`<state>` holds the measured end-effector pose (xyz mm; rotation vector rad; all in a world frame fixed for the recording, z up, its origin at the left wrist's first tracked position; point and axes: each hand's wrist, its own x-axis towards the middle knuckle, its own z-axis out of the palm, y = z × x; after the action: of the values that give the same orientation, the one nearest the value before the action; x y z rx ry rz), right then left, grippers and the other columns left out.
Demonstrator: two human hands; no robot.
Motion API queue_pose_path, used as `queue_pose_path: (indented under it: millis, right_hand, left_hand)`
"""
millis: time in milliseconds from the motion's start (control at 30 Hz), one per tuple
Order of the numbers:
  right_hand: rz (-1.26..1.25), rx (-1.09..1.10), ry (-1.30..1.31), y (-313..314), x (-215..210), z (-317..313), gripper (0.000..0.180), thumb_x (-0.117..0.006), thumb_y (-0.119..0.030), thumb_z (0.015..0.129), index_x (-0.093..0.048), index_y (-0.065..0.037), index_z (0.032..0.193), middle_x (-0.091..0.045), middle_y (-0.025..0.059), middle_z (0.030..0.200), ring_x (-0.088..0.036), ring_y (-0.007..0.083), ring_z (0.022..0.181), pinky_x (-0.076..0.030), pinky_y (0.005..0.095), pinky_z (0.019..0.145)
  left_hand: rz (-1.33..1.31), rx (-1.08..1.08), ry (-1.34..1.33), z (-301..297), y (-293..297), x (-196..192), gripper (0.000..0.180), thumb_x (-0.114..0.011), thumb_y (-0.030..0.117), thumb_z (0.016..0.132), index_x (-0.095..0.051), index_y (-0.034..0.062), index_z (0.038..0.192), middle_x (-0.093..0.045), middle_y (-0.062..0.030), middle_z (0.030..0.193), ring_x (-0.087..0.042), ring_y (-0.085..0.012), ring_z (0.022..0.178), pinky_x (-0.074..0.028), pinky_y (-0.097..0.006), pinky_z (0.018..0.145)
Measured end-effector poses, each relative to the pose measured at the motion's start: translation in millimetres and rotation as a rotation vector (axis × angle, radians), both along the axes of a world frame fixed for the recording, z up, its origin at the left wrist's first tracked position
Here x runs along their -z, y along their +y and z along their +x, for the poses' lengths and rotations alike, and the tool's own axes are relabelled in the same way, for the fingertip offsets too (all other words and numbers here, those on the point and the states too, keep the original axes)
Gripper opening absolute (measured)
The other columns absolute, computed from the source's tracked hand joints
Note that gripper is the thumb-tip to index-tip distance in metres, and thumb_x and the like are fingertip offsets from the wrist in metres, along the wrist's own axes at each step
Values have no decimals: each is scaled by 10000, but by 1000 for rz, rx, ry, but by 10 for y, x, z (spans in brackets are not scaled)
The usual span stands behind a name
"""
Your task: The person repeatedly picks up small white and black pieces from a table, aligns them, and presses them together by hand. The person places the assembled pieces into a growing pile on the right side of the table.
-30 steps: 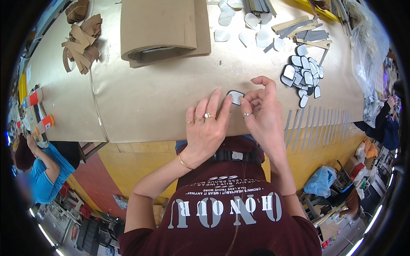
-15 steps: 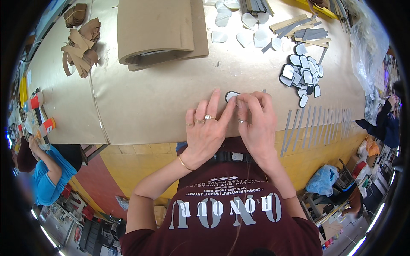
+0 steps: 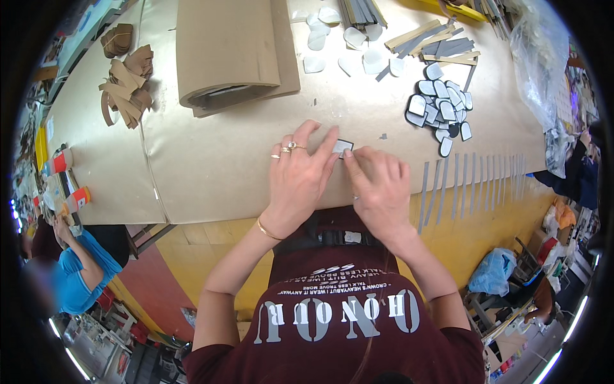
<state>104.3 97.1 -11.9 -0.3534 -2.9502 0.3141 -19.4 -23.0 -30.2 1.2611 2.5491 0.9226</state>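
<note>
A small flat patch (image 3: pixel 343 146), pale-faced with a dark rim and rounded corners, is held flat on the paper-covered surface (image 3: pixel 211 166) near its front edge, its long axis lying roughly left to right. It is pinned between the fingertips of both hands: the left hand (image 3: pixel 299 179) is laid palm-down with fingers extended, the right hand (image 3: pixel 378 185) is curled, fingertips pressed to the patch's lower right edge.

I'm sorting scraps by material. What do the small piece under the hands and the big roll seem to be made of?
Small piece: pale grey, matte face with a black rim, possibly foam or rubber sheet; both hands press it flat. Big roll: brown kraft-type paper or board, dull, layered at its end.
</note>
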Motion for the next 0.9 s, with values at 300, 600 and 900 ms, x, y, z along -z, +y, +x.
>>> queue_pose_path:
  millis: [300,600,900]
  right_hand:
    - [-720,191,239,104,-168,76,487,-770,-18,785,-624,-71,1247,-593,133,1167,-631,279,956,-531,364,793]
    - [-540,27,327,178,-217,28,249,-786,-7,765,-713,-71,994,-640,103,1035,-658,256,833,-539,351,748]
    - [-378,587,192,911,-471,-36,191,-689,-137,925,-670,-16,1072,-640,141,1036,-642,302,936,-510,389,820]
  left_hand:
    - [399,174,300,17,-322,17,306,-764,137,740,-747,185,1042,-603,-47,1206,-564,-198,1003,-425,-333,824]
    - [428,126,279,51,-264,-7,359,-799,132,738,-729,187,1086,-611,-34,1216,-580,-185,975,-403,-333,821]
    - [212,-72,15,18,-177,62,358,-789,79,787,-692,85,1132,-580,-114,1252,-590,-235,993,-439,-385,900]
